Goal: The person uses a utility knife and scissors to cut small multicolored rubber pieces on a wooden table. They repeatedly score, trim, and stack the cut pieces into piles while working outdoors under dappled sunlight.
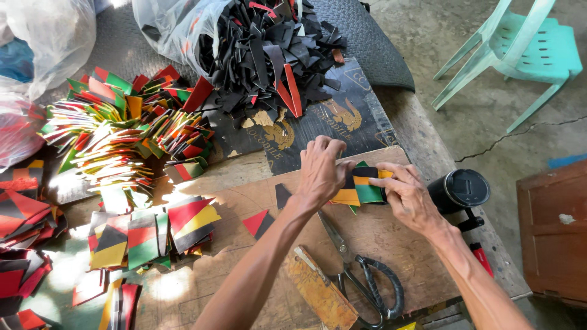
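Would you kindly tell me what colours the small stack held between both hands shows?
Black, yellow and green bands, in the head view: striped stack.

Hard daylight is coming in from the upper left, blowing out the plastic bags (58, 33) and glaring off the coloured strip pile (116, 131). Arms are casting soft shadows on the wooden board (391, 235). Focus is holding sharp; edges are bending slightly from the wide-angle lens.
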